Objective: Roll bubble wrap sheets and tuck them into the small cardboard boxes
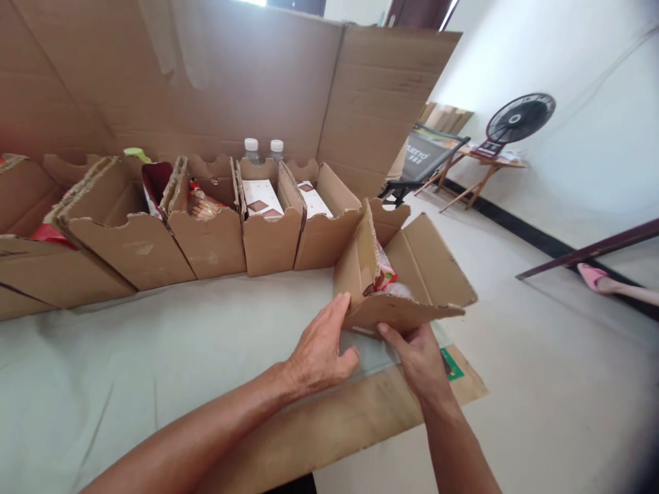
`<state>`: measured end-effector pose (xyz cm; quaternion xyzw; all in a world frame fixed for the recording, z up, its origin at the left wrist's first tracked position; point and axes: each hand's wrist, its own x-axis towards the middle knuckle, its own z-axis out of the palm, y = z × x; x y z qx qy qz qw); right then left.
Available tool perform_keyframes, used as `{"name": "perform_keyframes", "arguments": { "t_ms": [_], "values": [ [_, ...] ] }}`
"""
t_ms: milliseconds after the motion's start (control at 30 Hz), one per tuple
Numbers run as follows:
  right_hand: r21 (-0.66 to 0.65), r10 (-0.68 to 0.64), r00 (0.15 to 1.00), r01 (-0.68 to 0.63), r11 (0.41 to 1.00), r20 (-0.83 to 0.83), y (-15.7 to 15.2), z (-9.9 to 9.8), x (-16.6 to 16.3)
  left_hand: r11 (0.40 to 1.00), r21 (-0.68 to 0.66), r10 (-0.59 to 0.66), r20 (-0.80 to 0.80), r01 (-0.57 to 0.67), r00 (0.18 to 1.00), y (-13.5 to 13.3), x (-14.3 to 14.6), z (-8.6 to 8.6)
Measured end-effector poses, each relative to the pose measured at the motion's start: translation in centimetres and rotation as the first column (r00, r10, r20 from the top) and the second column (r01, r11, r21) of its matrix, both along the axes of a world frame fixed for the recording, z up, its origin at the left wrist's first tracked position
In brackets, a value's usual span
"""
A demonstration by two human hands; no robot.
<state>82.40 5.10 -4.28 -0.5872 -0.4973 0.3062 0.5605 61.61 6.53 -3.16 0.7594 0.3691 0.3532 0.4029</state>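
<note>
Row of open cardboard boxes (206, 233) along the back of the table (154, 357), left to right: snack packets (202, 203) in one, flat white cartons (260, 199) in the next two, two capped bottles (263, 149) behind. Tall cardboard sheet (231, 75) upright behind the row. Left hand (322, 350) at table centre, grip apart, fingertips (344, 302) touching the near left corner of a small cardboard box (406, 274). Box tilted at the table's right edge, red-and-white packet (382, 278) inside. Right hand (419, 357) under the box's near edge, grip clamped on it, thumb on top. Fan (519, 118) far right, on a side table (489, 165).
</note>
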Motion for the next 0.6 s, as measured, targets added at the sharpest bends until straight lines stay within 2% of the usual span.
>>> {"name": "perform_keyframes", "arguments": {
  "t_ms": [100,267,400,600],
  "values": [
    [0.045,-0.012,0.999,0.01,0.999,0.038,3.0,0.7,1.3,0.998,0.037,-0.037,-0.126,0.042,0.991,-0.1,-1.4,-0.6],
    [0.015,0.051,0.996,-0.052,0.999,0.077,8.8,2.0,4.1,0.987,0.152,0.01,-0.422,0.059,0.906,-2.9,-5.4,-3.1],
    [-0.007,0.148,0.985,-0.148,0.989,0.095,13.3,2.8,5.3,0.975,0.218,0.064,-0.487,0.05,0.871,-4.4,-6.8,-3.8],
    [-0.016,0.226,0.967,-0.226,0.974,0.12,18.6,3.2,4.8,0.973,0.226,0.065,-0.492,0.055,0.868,-4.4,-6.4,-3.6]
  ]
}}
